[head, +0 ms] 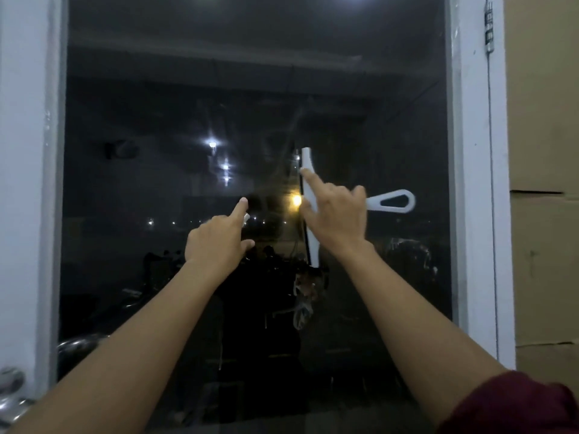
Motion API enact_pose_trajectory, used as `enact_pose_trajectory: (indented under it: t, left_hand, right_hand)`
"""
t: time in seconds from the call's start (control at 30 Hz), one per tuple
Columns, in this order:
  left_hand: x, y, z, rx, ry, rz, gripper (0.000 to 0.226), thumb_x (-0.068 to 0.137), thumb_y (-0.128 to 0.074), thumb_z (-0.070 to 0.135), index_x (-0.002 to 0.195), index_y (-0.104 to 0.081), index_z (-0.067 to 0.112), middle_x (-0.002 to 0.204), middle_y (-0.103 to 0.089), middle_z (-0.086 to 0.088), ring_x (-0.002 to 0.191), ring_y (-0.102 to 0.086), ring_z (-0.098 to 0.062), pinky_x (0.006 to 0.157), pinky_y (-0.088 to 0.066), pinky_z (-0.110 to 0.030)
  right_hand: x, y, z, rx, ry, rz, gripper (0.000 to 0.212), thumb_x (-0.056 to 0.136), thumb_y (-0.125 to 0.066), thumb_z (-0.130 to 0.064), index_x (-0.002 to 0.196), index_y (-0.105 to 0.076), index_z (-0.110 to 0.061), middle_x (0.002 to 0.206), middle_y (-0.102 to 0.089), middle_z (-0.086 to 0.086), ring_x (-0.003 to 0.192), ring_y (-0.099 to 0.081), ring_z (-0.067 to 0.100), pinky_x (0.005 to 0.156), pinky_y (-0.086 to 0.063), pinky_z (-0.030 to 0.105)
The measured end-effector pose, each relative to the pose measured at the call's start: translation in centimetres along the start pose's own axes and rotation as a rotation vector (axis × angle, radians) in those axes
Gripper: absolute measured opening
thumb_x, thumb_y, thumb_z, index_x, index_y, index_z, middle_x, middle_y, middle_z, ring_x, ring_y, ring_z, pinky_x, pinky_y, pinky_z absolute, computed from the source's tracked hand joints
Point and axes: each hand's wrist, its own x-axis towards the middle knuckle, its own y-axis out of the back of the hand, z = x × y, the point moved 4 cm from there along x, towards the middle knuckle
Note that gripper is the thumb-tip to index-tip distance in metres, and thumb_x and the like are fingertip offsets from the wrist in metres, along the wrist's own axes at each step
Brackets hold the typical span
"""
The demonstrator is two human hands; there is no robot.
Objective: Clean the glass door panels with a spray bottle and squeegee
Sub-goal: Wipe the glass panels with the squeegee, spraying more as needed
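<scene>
1. Right hand [336, 217] clenched round the white squeegee [310, 208]; index finger lies up along the blade bar.
2. Blade bar upright against the glass panel [219, 104]; looped handle points right.
3. Left hand [216, 242] grips a small white object, barely visible, likely the spray bottle [246, 218]; index finger raised toward the glass.
4. White door frame [470, 183] on both sides.

Glass panel [163, 104] open above and left of hands; white frame [470, 183] bounds right, door knob [11, 389] lower left, cardboard boxes [545, 120] beyond frame.
</scene>
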Motion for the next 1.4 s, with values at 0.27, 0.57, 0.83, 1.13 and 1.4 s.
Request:
enact_pose_trajectory:
  t: [0.27, 0.57, 0.83, 1.13, 1.4]
  left_hand:
    - [0.0, -1.0, -0.5, -0.068, 0.038, 0.008, 0.084, 0.091, -0.064, 0.050, 0.155, -0.012, 0.037, 0.106, -0.069, -0.008, 0.089, -0.066, -0.028, 0.059, -0.043, -0.032]
    - [0.9, -1.6, 4.0, -0.045, -0.113, 0.037, 0.102, 0.086, -0.058, 0.067, 0.155, 0.013, 0.043, 0.083, -0.069, -0.003, 0.062, -0.061, -0.018, 0.055, -0.051, -0.032]
    - [1.0, -2.9, 4.0, -0.027, -0.059, -0.009, 0.103, 0.087, -0.057, 0.066, 0.155, 0.015, 0.040, 0.090, -0.070, -0.005, 0.064, -0.055, -0.017, 0.053, -0.041, -0.030]
    - [1.0, -3.4, 3.8, -0.066, -0.049, -0.012, 0.104, 0.087, -0.059, 0.064, 0.153, 0.018, 0.045, 0.107, -0.072, -0.003, 0.077, -0.063, -0.019, 0.055, -0.043, -0.030]
    - [1.1, -3.6, 3.4, -0.122, -0.023, -0.005, 0.106, 0.082, -0.064, 0.065, 0.149, 0.018, 0.055, 0.112, -0.069, -0.009, 0.085, -0.066, -0.027, 0.057, -0.041, -0.033]
  right_hand:
    - [0.5, -1.7, -2.0, -0.020, 0.040, -0.044, 0.044, 0.093, -0.049, -0.035, 0.137, -0.047, -0.028, 0.062, -0.056, -0.004, 0.053, -0.051, 0.019, 0.069, -0.034, 0.037]
    - [-3.5, -1.4, 6.7, 0.127, -0.108, -0.068, 0.045, 0.096, -0.046, -0.040, 0.140, -0.045, -0.031, 0.059, -0.047, -0.009, 0.052, -0.044, 0.010, 0.072, -0.032, 0.032]
    - [-7.3, -1.0, 12.2, 0.176, -0.279, -0.075, 0.045, 0.096, -0.050, -0.039, 0.140, -0.047, -0.028, 0.063, -0.055, -0.008, 0.059, -0.053, 0.010, 0.091, -0.039, 0.042]
    - [-2.1, 1.1, 5.9, 0.151, -0.154, -0.010, 0.043, 0.097, -0.046, -0.037, 0.139, -0.044, -0.028, 0.066, -0.055, -0.009, 0.060, -0.051, 0.011, 0.076, -0.032, 0.033]
    - [1.6, -0.8, 0.4, 0.103, 0.016, -0.081, 0.038, 0.096, -0.047, -0.035, 0.134, -0.047, -0.028, 0.069, -0.059, -0.006, 0.064, -0.057, 0.017, 0.079, -0.036, 0.037]
